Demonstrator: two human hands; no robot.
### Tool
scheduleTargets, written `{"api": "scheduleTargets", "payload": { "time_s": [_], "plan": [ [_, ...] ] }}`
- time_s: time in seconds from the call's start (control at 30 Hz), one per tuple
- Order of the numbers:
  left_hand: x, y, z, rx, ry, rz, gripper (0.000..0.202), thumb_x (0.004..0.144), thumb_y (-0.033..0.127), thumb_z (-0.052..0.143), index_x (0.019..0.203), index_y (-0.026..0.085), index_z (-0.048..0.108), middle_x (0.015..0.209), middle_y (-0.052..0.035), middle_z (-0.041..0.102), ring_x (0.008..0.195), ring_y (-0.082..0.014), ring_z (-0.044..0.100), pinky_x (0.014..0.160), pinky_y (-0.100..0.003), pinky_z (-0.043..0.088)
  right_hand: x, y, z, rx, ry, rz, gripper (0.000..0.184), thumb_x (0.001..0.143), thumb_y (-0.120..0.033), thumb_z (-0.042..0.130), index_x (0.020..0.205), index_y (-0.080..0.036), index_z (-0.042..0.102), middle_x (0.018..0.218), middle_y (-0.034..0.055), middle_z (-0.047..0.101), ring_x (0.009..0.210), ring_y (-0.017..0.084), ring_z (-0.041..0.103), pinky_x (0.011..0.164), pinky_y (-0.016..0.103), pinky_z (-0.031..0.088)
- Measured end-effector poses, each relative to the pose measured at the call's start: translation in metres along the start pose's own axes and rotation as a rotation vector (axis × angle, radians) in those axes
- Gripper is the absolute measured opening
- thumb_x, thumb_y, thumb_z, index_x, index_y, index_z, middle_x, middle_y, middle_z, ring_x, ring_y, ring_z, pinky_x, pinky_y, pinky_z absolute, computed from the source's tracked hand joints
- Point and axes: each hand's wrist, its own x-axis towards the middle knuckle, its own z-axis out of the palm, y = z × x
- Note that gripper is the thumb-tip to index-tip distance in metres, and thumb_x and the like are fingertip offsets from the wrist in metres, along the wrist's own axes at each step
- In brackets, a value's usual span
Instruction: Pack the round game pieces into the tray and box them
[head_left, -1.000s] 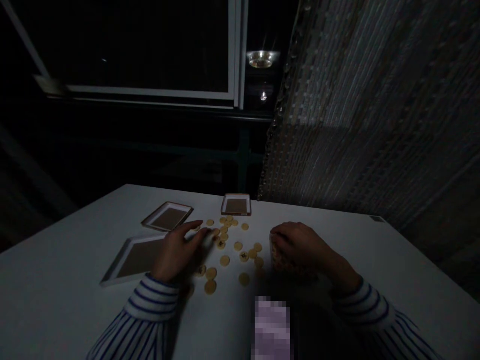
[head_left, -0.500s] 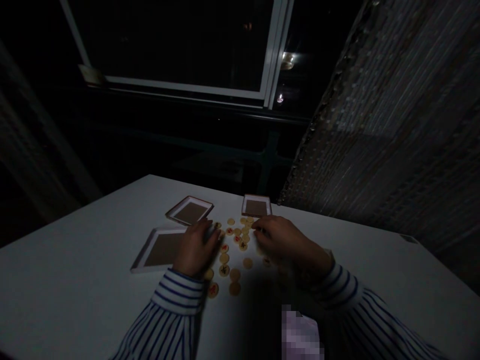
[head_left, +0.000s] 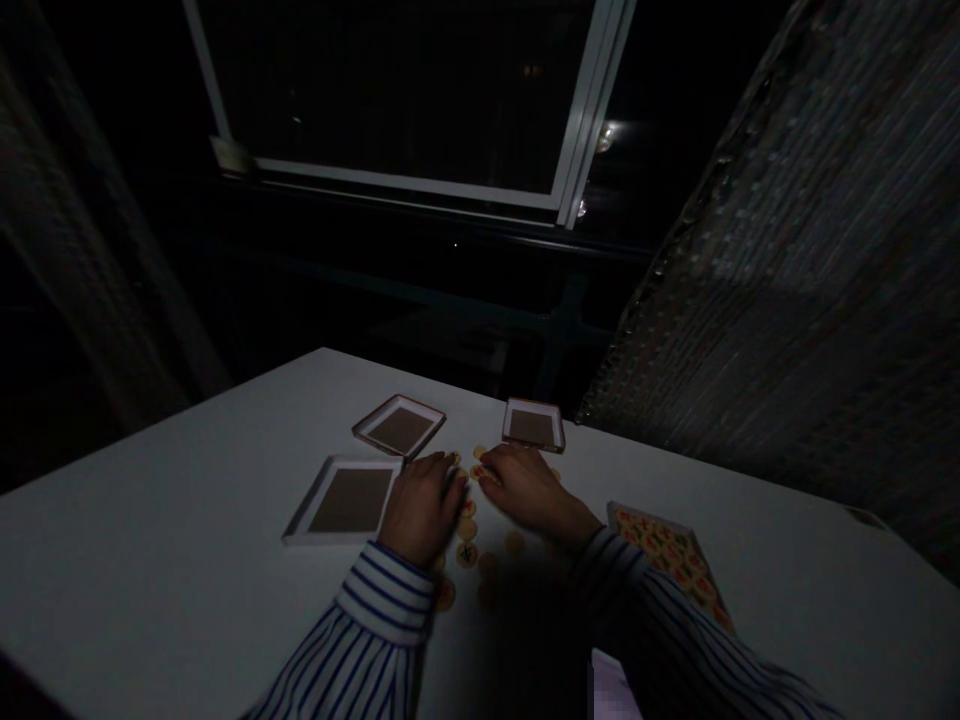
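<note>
Round wooden Chinese chess pieces (head_left: 466,554) with red or dark characters, several of them blank side up, lie scattered on the white table (head_left: 187,520). My left hand (head_left: 421,508) rests palm down at the left edge of the pieces, thumb apart from the fingers, beside a white-rimmed shallow box part (head_left: 351,500). Close to it on the right, my right hand (head_left: 529,490) spreads flat over the upper pieces and hides several. Its fingertips are near a piece with a red mark (head_left: 478,472). Nothing shows gripped in either hand.
Two smaller shallow box parts, one at the back left (head_left: 399,425) and one at the back centre (head_left: 533,425), lie hollow side up. A box (head_left: 667,555) covered with piece-like discs sits beyond my right forearm. A bead curtain (head_left: 750,300) hangs at the right.
My right hand has moved left and flattened over the pieces, closer to my left hand. The disc-covered box at the right has come into view. The camera view has shifted slightly.
</note>
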Motion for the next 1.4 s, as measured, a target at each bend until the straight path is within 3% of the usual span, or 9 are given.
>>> {"api": "scheduleTargets", "payload": {
  "time_s": [0.4, 0.6, 0.93, 1.1, 1.4],
  "plan": [
    [-0.001, 0.003, 0.003, -0.012, -0.023, 0.011, 0.033, 0.084, 0.028, 0.037, 0.109, 0.014, 0.054, 0.106, -0.0101, 0.060, 0.099, -0.0209, 0.054, 0.088, -0.037, 0.040, 0.006, 0.003, 0.029, 0.008, 0.062, -0.004, 0.028, 0.084, -0.034, 0.039, 0.095, -0.015, 0.056, 0.099, 0.0095, 0.057, 0.096, 0.021, 0.047, 0.080, 0.034, 0.031],
    [0.000, 0.003, 0.002, -0.014, -0.041, 0.015, 0.032, 0.084, 0.029, 0.037, 0.108, 0.015, 0.054, 0.106, -0.0106, 0.061, 0.098, -0.0205, 0.055, 0.087, -0.037, 0.040, 0.006, 0.001, 0.028, 0.024, 0.012, 0.027, 0.028, 0.086, -0.032, 0.037, 0.099, -0.016, 0.056, 0.102, 0.0100, 0.056, 0.101, 0.021, 0.044, 0.083, 0.035, 0.030],
    [-0.002, 0.003, 0.004, 0.004, -0.049, 0.010, 0.031, 0.084, 0.028, 0.038, 0.106, 0.014, 0.054, 0.106, -0.0107, 0.060, 0.097, -0.0207, 0.054, 0.087, -0.036, 0.040, 0.007, 0.003, 0.032, 0.026, 0.063, 0.039, 0.030, 0.086, -0.033, 0.034, 0.094, -0.016, 0.057, 0.097, 0.0094, 0.058, 0.097, 0.021, 0.048, 0.079, 0.034, 0.032],
    [-0.002, 0.002, 0.004, 0.001, -0.044, 0.012, 0.030, 0.084, 0.027, 0.037, 0.106, 0.015, 0.054, 0.105, -0.0100, 0.060, 0.097, -0.0205, 0.054, 0.086, -0.036, 0.040, 0.008, 0.000, 0.026, 0.015, 0.047, 0.032, 0.026, 0.084, -0.031, 0.038, 0.089, -0.016, 0.059, 0.094, 0.0084, 0.060, 0.093, 0.021, 0.050, 0.078, 0.033, 0.031],
    [0.000, 0.005, 0.001, -0.037, -0.030, -0.010, 0.030, 0.085, 0.025, 0.034, 0.105, 0.015, 0.055, 0.106, -0.0101, 0.060, 0.097, -0.0202, 0.055, 0.087, -0.037, 0.040, 0.005, -0.005, 0.012, 0.015, 0.148, -0.028, 0.023, 0.083, -0.029, 0.040, 0.088, -0.016, 0.058, 0.086, 0.0066, 0.063, 0.088, 0.020, 0.052, 0.081, 0.033, 0.026]
  ]
}}
